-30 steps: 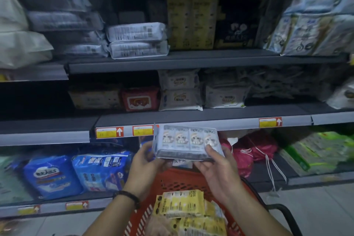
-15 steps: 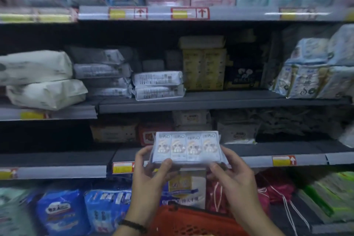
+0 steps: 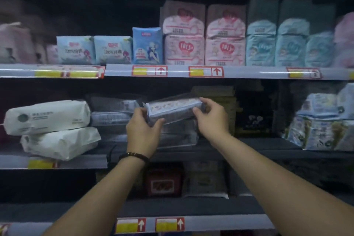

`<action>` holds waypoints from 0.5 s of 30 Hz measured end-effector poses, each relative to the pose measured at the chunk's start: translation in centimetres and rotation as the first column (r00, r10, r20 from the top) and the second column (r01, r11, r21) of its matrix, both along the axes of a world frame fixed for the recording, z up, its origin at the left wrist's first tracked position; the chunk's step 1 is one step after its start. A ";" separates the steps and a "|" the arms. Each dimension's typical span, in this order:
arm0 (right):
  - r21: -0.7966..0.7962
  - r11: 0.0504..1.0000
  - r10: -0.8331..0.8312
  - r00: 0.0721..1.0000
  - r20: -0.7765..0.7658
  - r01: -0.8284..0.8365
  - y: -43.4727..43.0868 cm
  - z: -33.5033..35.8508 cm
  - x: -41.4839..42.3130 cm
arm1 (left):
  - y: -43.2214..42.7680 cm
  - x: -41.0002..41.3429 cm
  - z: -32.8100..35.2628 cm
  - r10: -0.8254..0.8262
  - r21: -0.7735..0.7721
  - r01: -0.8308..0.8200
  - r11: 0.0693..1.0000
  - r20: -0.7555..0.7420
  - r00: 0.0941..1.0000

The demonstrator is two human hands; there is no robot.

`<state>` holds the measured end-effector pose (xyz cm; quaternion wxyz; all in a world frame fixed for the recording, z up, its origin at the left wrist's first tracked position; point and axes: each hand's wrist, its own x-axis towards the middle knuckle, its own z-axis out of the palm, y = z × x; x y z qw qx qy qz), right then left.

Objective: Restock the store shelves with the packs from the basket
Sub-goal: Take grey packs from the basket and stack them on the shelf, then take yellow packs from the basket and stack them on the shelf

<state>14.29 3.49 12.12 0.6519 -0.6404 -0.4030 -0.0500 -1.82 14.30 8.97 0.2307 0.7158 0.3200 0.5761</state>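
Dim grey store shelving fills the view, with yellow price tags (image 3: 149,70) along the shelf edges. On the middle shelf (image 3: 249,147), white packs (image 3: 47,117) lie stacked at the left and a stack of grey packs (image 3: 178,136) sits at the centre. Just over that stack is the tissue pack (image 3: 172,109), slightly tilted. The left hand (image 3: 142,130) grips its left end and the right hand (image 3: 212,119) its right end, fingers curled round it.

— How many white packs (image 3: 47,117) on the left?
— Two, stacked. Far up: four pink packs (image 3: 184,50), two pale blue packs (image 3: 75,50), one blue pack (image 3: 147,46).
— And held?
— One grey pack (image 3: 172,109), in two hands: left hand (image 3: 142,130), right hand (image 3: 210,117)
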 end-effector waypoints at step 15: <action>-0.398 0.917 0.106 0.951 0.289 0.019 -1.8 -2.7 1.7 | 0.8 -0.7 -2.3 0.014 0.073 0.002 0.997 -0.210 0.978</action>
